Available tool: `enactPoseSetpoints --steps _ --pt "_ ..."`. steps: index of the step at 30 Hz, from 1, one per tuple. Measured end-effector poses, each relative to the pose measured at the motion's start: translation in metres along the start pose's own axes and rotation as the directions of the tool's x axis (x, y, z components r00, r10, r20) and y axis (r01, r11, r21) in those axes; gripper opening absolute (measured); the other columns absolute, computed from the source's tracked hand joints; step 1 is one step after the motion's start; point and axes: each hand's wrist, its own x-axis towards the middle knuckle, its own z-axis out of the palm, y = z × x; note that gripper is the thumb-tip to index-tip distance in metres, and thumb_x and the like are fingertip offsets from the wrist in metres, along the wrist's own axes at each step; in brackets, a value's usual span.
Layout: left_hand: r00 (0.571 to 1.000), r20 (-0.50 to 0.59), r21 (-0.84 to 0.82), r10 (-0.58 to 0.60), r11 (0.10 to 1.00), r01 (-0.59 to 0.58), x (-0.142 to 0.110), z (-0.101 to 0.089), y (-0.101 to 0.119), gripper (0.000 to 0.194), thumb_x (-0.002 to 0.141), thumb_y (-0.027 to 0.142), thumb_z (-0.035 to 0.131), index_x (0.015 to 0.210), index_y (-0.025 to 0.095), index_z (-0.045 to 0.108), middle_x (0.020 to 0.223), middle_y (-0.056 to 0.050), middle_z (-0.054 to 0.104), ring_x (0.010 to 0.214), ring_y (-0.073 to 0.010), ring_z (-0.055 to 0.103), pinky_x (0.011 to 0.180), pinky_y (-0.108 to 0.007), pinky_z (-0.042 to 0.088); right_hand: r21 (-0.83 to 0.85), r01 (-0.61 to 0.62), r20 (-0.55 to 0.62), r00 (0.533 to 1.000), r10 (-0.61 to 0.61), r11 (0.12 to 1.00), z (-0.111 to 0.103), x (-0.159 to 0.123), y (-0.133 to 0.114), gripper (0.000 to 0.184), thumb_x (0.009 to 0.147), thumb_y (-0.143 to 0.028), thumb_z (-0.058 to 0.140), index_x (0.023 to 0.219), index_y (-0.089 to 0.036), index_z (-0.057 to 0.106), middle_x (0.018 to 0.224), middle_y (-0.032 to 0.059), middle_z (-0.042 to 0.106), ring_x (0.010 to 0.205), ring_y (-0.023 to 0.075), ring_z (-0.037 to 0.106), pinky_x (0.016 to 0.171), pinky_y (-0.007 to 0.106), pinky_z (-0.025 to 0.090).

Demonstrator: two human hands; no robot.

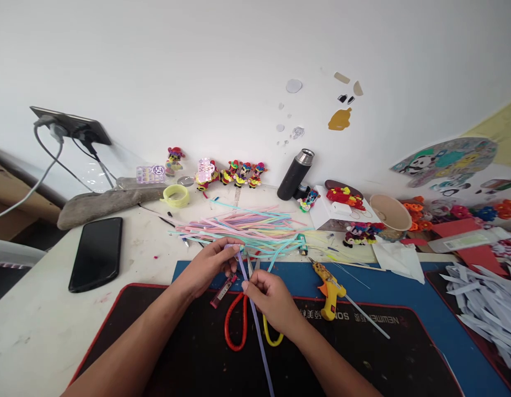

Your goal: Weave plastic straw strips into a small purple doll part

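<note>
Left hand [224, 256] pinches a purple pipe cleaner [261, 343] near its top end, mid-frame, right hand [269, 298] pinches it a bit lower, and the tail runs to the bottom edge. Scissors [245, 314] lie right under there, partly blocked by the right hand, with a messy pastel pile [242, 226] just behind. Yellow glue gun [330, 292] sits right of centre, black phone [96, 253] at left, dark thermos [294, 179] above centre.

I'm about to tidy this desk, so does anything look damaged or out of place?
The wall looks blemished: its scattered patches, including an orange one, resemble sticker remains, though I can't be sure. At far right, white strips lie in a loose, jumbled heap.
</note>
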Motion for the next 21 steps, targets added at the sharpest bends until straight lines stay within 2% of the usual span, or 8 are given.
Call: enactPoseSetpoints --steps 14,21 --pt "1.000 -0.018 -0.007 0.009 1.000 -0.009 0.0007 0.0003 0.0004 0.037 0.082 0.048 0.081 0.099 0.017 0.070 0.067 0.001 0.062 0.060 -0.0134 0.054 0.056 -0.024 0.042 0.010 0.007 0.014 1.000 -0.007 1.000 -0.0001 -0.0001 -0.0013 0.034 0.092 -0.045 0.065 0.072 -0.022 0.050 0.061 -0.0063 0.040 0.057 0.0123 0.034 0.054 0.027 0.028" --pt "0.997 -0.058 -0.028 0.046 0.998 -0.047 0.0014 0.0008 0.0025 0.036 0.078 0.046 0.084 0.094 0.016 0.072 0.069 0.000 0.063 0.061 -0.0137 0.055 0.055 -0.025 0.043 0.055 0.003 0.026 1.000 -0.004 0.998 -0.0007 -0.0013 -0.0011 0.037 0.092 -0.052 0.067 0.075 -0.022 0.053 0.058 -0.0071 0.041 0.051 0.0114 0.037 0.050 0.026 0.029"
